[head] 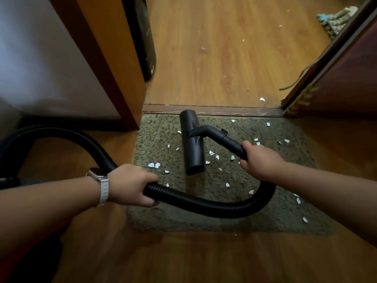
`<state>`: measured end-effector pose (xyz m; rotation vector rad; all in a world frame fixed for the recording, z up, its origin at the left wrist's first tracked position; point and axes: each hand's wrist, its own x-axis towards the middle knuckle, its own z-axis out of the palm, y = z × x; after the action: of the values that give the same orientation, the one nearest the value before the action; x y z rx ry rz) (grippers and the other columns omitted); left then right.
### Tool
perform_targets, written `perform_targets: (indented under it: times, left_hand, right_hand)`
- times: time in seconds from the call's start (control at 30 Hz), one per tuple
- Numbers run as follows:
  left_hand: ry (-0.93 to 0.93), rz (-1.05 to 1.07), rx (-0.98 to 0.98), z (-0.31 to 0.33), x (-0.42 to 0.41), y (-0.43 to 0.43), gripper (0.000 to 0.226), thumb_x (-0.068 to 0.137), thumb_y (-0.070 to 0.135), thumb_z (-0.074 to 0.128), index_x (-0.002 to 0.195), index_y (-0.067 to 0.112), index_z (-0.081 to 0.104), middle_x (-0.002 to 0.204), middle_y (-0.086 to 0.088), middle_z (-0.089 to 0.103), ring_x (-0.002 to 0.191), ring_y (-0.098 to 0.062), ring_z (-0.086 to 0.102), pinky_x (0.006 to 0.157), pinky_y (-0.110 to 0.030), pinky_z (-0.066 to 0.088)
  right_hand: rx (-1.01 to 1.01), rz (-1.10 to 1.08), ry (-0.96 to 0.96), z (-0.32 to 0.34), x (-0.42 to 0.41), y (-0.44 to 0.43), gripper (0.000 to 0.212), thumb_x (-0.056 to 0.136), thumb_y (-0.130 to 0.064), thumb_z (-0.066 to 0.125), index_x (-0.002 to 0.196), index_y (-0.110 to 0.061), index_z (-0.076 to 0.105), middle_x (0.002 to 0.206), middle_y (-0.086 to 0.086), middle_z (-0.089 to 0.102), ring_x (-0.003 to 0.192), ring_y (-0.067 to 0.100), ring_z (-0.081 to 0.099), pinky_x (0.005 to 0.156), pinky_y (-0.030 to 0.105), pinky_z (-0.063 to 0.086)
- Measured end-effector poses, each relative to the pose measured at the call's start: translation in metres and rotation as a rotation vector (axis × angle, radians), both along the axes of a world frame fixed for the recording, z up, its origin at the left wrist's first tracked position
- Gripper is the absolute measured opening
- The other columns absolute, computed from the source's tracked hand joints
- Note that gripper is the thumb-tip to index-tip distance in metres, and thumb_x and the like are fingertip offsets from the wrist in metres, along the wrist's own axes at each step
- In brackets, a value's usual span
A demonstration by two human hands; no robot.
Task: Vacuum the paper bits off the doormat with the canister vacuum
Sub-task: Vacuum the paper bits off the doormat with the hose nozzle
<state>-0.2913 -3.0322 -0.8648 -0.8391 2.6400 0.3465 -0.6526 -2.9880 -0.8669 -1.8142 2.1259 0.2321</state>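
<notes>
1. Black corrugated hose (204, 207) is looping across the near half of the doormat (265, 219). I am gripping it in my left hand (130, 184), fingers wrapped right round it, probably to keep the slack from dragging scraps about.
2. My right hand (259, 160) is clasping the rigid tube end (232, 142) just behind the floor nozzle (192, 144), which is giving me steering close to the head.
3. The nozzle is lying flat on the mat's far middle, its long side running away from me, just short of the threshold strip (214, 111).
4. White paper bits (154, 165) are lying scattered either side of the nozzle and out towards the mat's right edge, so I am judging most of the job undone.
5. As for containers, the hose is leading to a dark shape (9, 181) at the left edge, possibly the canister. Its inside is not showing, so I cannot tell what it is holding.
</notes>
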Motion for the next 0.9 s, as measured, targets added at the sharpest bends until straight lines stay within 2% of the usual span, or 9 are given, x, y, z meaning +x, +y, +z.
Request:
perform_targets:
  times: [0.17,0.27,0.4,0.5,0.57,0.63,0.73,0.8,0.9]
  left_hand:
    - [0.149,-0.002,-0.003,-0.006,-0.027,0.005,0.052,0.071,0.075,0.044,0.090,0.031,0.062,0.074,0.010,0.064,0.070,-0.009,0.062,0.065,-0.029,0.052]
    - [0.166,-0.063,0.005,-0.010,-0.037,0.006,0.047,0.076,0.070,0.047,0.094,0.031,0.063,0.077,0.008,0.065,0.071,-0.012,0.063,0.066,-0.030,0.053]
    - [0.086,-0.168,0.048,-0.019,-0.037,0.006,0.036,0.084,0.056,0.057,0.107,0.029,0.060,0.088,0.005,0.067,0.078,-0.016,0.064,0.071,-0.031,0.053]
    - [-0.086,-0.174,0.139,-0.028,-0.025,-0.001,0.031,0.082,0.051,0.059,0.103,0.028,0.055,0.092,0.003,0.067,0.084,-0.020,0.065,0.076,-0.033,0.054]
    - [-0.199,-0.141,0.142,-0.034,-0.007,-0.014,0.034,0.080,0.059,0.056,0.096,0.028,0.054,0.092,0.005,0.067,0.085,-0.020,0.065,0.079,-0.036,0.056]
    - [-0.267,-0.103,0.100,-0.037,0.013,-0.032,0.048,0.079,0.076,0.050,0.093,0.030,0.051,0.088,0.008,0.064,0.081,-0.016,0.065,0.076,-0.033,0.055]
    - [-0.202,-0.074,0.032,-0.040,0.022,-0.044,0.073,0.066,0.097,0.031,0.088,0.030,0.052,0.076,0.011,0.059,0.069,-0.010,0.060,0.067,-0.030,0.053]
    - [-0.154,-0.083,0.011,-0.043,0.014,-0.041,0.083,0.058,0.099,0.017,0.087,0.030,0.053,0.075,0.011,0.059,0.068,-0.009,0.059,0.066,-0.030,0.053]
    - [-0.093,-0.089,-0.002,-0.050,0.003,-0.036,0.087,0.055,0.098,0.014,0.092,0.030,0.053,0.080,0.010,0.062,0.073,-0.012,0.062,0.068,-0.030,0.054]
  right_hand:
    - [0.025,0.015,-0.022,-0.005,0.004,-0.011,0.022,0.091,-0.036,0.057,0.097,-0.022,0.040,0.085,0.002,0.058,0.074,0.029,0.053,0.062,0.033,0.041]
    - [0.048,0.122,-0.020,-0.009,0.016,-0.015,0.023,0.091,-0.037,0.056,0.097,-0.025,0.038,0.087,0.001,0.058,0.078,0.030,0.057,0.064,0.033,0.043]
    - [0.079,0.293,0.049,-0.024,0.031,-0.016,0.023,0.093,-0.036,0.053,0.105,-0.021,0.041,0.094,0.002,0.064,0.084,0.031,0.063,0.061,0.032,0.040]
    - [0.120,0.289,0.067,-0.037,0.030,-0.006,0.022,0.094,-0.035,0.051,0.096,-0.023,0.032,0.095,0.003,0.065,0.083,0.030,0.063,0.061,0.033,0.039]
    - [0.129,0.237,0.056,-0.044,0.024,0.000,0.020,0.095,-0.035,0.049,0.096,-0.024,0.033,0.096,0.002,0.065,0.087,0.030,0.065,0.062,0.033,0.038]
    - [0.137,0.193,0.050,-0.050,0.018,0.004,0.017,0.095,-0.035,0.048,0.098,-0.023,0.035,0.093,0.001,0.063,0.086,0.029,0.064,0.061,0.032,0.037]
    - [0.153,0.150,0.029,-0.056,0.015,0.006,0.017,0.094,-0.034,0.048,0.096,-0.022,0.035,0.085,-0.002,0.055,0.083,0.029,0.063,0.060,0.033,0.039]
    - [0.165,0.139,0.023,-0.059,0.017,0.005,0.017,0.094,-0.033,0.048,0.096,-0.022,0.035,0.082,-0.004,0.052,0.078,0.028,0.059,0.060,0.032,0.038]
    - [0.196,0.137,0.008,-0.063,0.022,0.005,0.019,0.094,-0.034,0.050,0.096,-0.022,0.035,0.080,-0.004,0.051,0.073,0.025,0.052,0.060,0.032,0.038]
